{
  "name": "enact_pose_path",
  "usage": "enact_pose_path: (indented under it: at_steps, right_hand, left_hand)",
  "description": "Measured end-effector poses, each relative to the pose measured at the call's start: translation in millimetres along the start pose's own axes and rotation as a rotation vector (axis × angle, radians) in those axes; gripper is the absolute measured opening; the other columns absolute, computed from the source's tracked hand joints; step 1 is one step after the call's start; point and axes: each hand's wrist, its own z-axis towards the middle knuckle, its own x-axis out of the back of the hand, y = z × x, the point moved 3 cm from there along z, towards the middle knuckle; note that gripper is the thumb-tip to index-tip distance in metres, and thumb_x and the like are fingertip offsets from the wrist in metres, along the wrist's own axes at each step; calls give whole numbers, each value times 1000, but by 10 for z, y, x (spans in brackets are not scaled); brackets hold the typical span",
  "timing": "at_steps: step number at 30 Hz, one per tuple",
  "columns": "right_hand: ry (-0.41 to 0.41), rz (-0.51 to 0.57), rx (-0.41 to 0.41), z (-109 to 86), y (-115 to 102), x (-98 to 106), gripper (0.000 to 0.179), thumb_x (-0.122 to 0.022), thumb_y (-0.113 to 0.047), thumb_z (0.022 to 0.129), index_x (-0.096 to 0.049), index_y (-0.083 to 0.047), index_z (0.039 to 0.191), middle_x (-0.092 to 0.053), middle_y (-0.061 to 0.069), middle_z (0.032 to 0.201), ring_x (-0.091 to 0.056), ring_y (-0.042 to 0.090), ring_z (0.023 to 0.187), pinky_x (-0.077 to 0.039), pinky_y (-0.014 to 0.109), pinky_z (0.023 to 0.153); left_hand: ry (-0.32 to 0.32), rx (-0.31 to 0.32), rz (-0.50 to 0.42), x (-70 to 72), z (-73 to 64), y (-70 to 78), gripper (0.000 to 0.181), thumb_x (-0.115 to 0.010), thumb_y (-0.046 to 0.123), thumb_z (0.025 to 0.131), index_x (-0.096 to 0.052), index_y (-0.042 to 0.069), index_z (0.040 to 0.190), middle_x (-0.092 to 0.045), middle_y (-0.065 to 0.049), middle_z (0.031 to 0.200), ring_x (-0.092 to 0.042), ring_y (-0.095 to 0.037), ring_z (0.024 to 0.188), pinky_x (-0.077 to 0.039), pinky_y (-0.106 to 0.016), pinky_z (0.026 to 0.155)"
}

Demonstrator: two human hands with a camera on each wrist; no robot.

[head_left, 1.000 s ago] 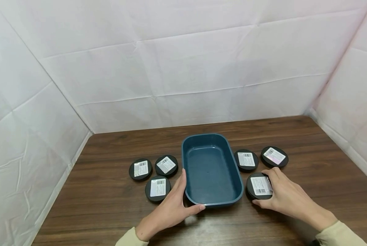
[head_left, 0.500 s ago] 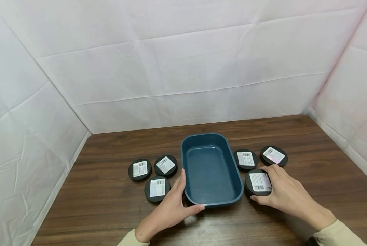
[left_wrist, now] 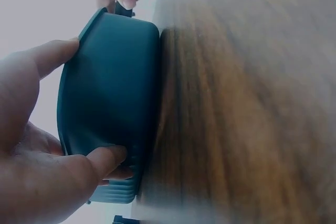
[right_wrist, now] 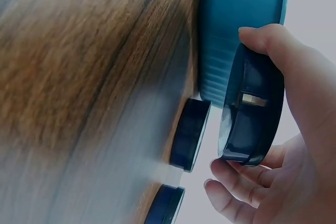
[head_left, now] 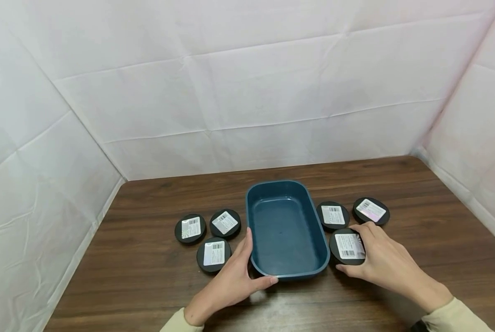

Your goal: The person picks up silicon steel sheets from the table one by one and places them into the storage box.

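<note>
In the head view a dark blue plastic basin (head_left: 280, 235) stands on the wooden table. My left hand (head_left: 232, 276) holds its near left corner, thumb at the near rim and fingers along the left wall. My right hand (head_left: 382, 260) grips a round black flat container (head_left: 347, 249) with a white barcode label, close to the basin's right side. In the right wrist view this held container (right_wrist: 254, 108) hangs off the table, thumb at one edge and fingers at the opposite one. The left wrist view shows my fingertips against the outside of the basin (left_wrist: 113, 82).
Two more black containers with labels lie right of the basin, one beside it (head_left: 332, 216) and one farther right (head_left: 370, 210). Three others lie on the left: far left (head_left: 190, 228), close to the basin (head_left: 225, 223) and nearer (head_left: 214, 254). White cloth walls (head_left: 264, 101) border the table.
My right hand has shifted slightly left and away from me with the black container, bringing it closer to the basin. The left hand and basin stay in place.
</note>
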Motion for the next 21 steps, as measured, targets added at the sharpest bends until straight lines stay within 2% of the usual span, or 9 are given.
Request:
enact_pose_path:
  at_steps: [8, 12, 21]
  right_hand:
    - [7, -28, 27, 29, -68, 31, 90, -89, -57, 59, -58, -2, 123, -62, 10, 111, -59, 22, 93, -53, 44, 65]
    - [39, -44, 44, 31, -74, 57, 90, -91, -53, 57, -57, -2, 122, -60, 8, 107, -56, 20, 89, -51, 41, 60]
    - [56, -33, 22, 55, -49, 119, 90, -91, -51, 58, -56, -1, 124, -60, 13, 110, -59, 25, 92, -53, 47, 62]
  left_hand:
    - [-7, -9, 6, 9, 5, 31, 115, -71, 56, 88, 7, 17, 162, -3, -12, 170, -20, -35, 154, -34, -60, 115]
    - [-2, -22, 5, -1, 14, 37, 115, -71, 56, 87, 7, 18, 162, -3, -11, 170, -20, -34, 154, -34, -59, 115]
    - [9, -25, 8, 14, 5, 19, 115, -72, 55, 87, 7, 16, 162, -4, -12, 170, -20, -35, 154, -34, -59, 115]
